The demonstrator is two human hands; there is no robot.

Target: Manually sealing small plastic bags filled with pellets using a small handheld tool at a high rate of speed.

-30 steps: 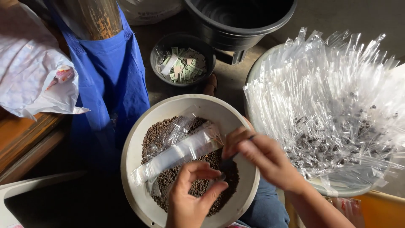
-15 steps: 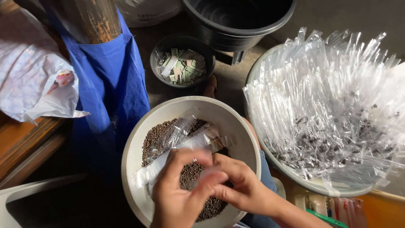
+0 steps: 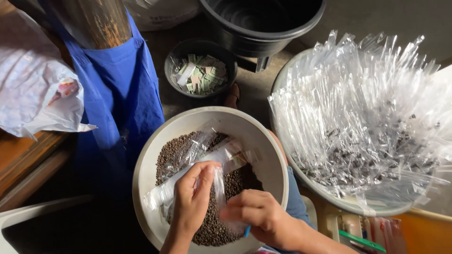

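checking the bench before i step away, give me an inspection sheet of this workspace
surface: bare floor under the bowls
job's things: white bowl of small brown pellets; clear packets lying on the pellets
clutter: small dark bowl of paper slips; heap of clear bags in a pale basin; black tub
grippers: left hand pinches a clear bag; right hand meets it at the bag
cables: nothing seen
surroundings: blue cloth, white cloth, wooden edge

home packing workshop: seed basin (image 3: pixel 155 155), sachets (image 3: pixel 358 122)
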